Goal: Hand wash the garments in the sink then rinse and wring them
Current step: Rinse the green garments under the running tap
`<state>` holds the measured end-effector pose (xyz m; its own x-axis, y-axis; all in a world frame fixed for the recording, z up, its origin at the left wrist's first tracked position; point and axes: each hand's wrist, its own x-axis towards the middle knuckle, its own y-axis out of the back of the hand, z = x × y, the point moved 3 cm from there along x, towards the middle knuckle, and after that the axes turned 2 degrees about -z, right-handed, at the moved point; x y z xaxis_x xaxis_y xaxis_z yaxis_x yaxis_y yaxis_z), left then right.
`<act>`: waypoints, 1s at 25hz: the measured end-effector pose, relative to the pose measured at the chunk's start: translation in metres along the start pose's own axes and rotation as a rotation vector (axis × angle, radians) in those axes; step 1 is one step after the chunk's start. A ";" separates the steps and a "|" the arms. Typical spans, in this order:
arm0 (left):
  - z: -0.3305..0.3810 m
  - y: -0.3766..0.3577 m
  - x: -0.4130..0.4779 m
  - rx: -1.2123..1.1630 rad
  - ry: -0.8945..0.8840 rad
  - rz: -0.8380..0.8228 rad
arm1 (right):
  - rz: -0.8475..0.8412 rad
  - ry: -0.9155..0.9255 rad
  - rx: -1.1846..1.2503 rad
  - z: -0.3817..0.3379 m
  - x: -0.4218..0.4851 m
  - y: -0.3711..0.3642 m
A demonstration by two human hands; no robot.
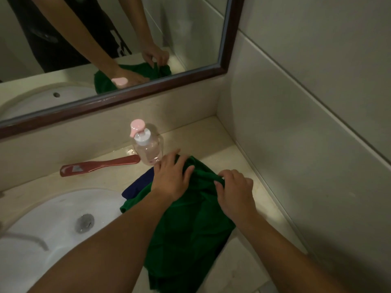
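In the head view we found the green garment (190, 233) on the counter (237, 149) right of the sink (48, 210), its length running away from us; our left hand (171, 179) lay flat on it, nearer the sink, while our right hand (234, 192) pinched a fold of it.

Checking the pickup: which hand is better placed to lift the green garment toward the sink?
Probably right: the right hand pinches a fold of the green garment, while the left hand only rests open on it.
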<state>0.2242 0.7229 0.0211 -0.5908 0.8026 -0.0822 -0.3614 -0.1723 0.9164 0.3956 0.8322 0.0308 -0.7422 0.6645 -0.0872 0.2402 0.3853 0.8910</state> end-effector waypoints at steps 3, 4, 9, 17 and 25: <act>0.014 -0.012 0.014 0.097 -0.314 -0.109 | -0.051 -0.043 0.001 0.014 0.003 -0.006; 0.014 -0.017 0.020 0.150 -0.373 -0.173 | -0.076 -0.060 -0.006 0.020 0.005 -0.008; -0.004 -0.023 0.026 0.170 -0.623 0.039 | 0.040 0.081 0.056 0.029 0.006 -0.011; 0.008 0.027 0.034 -0.084 -0.414 0.027 | -0.036 0.093 0.282 0.004 0.011 0.018; -0.041 0.076 -0.028 -0.109 -0.396 0.204 | -0.096 0.215 0.205 -0.076 -0.001 0.009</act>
<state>0.1833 0.6639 0.0767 -0.3442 0.8990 0.2709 -0.3530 -0.3913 0.8499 0.3513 0.7866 0.0727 -0.8777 0.4766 -0.0506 0.2678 0.5751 0.7730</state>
